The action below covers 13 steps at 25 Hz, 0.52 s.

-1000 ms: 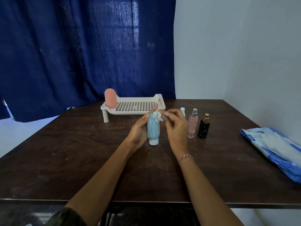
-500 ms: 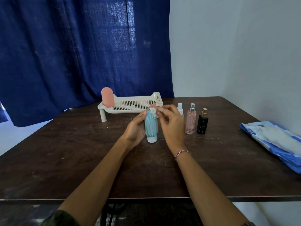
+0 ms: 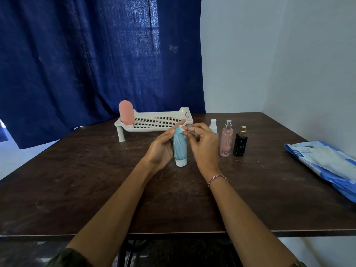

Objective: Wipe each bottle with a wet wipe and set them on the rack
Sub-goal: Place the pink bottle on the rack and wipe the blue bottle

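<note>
I log: pink tube [image 3: 126, 112] on rack [image 3: 154, 129], done. Left hand [image 3: 161, 148] grips blue bottle [image 3: 180, 150] upright on bench [image 3: 92, 180]; right hand [image 3: 203, 144] pinches wipe [image 3: 181, 130] at its top (mid-wipe, I judge). Three bottles [image 3: 225, 141] wait beside.

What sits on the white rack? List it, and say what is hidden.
One pink bottle stands upright at the left end of the rack; nothing else shows on its grid. The left hand, holding the blue bottle, hides part of its front right edge.
</note>
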### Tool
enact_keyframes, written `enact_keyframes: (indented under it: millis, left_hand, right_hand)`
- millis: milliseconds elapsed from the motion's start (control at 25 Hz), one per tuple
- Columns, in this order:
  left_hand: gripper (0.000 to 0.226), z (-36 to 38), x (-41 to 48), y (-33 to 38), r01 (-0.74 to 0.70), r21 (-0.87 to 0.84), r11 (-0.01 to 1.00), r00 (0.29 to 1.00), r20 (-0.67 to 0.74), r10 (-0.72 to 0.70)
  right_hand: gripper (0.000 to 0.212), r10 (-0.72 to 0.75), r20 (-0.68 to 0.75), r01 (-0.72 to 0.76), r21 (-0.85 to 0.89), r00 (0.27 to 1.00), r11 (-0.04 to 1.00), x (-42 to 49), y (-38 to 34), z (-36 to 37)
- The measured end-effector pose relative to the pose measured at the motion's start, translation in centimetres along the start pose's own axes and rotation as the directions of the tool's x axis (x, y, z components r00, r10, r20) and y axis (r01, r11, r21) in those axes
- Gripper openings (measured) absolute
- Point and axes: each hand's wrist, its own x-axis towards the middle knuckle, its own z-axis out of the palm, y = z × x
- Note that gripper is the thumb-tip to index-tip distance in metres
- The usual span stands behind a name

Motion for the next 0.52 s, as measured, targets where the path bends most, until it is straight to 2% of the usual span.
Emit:
enact_keyframes:
  millis: [280, 520]
  left_hand:
    - [0.039, -0.3, 0.18, -0.07, -0.033, 0.014, 0.999, 0.999, 0.01, 0.033]
    - [0.037, -0.73, 0.34, -0.01, -0.044, 0.131, 0.99, 0.999, 0.02, 0.042]
  right_hand:
    - [0.017, -0.082, 0.071, 0.082, 0.004, 0.994, 0.997, -0.52, -0.31, 0.12]
    - [0.02, -0.011, 0.063, 0.011, 0.005, 0.998, 1.0, -0.27, -0.18, -0.16]
